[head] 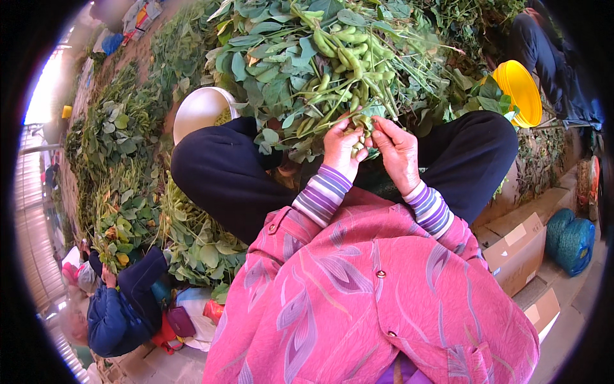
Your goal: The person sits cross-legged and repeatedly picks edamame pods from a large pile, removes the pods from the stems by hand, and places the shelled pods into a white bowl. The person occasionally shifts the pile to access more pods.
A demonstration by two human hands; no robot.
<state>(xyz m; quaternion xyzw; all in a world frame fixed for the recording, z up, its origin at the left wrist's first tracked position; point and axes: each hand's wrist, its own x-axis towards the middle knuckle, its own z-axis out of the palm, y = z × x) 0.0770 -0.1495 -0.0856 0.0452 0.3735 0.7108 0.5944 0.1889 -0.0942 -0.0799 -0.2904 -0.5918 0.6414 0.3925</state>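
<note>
Both of my hands meet just above my lap, at the near edge of a heap of green soybean plants [268, 62]. Several light shelled beans [357, 148] lie in the fingers of my left hand [341, 144]. My right hand [397, 151] pinches an opened bean pod [363, 121] between thumb and forefinger, beside the left fingertips. Right beyond the hands, plump pods [352, 60] hang in a cluster on their stems. Left of the heap, by my knee, a white plastic bucket [199, 113] holds some green beans [223, 116].
A yellow bucket [520, 93] stands beyond my right knee, near another person's dark-trousered leg [530, 43]. At lower left sits a person in a blue jacket [112, 317] among more plants [124, 201]. Cardboard boxes [518, 252] and rolled blue-green netting [571, 242] lie at right.
</note>
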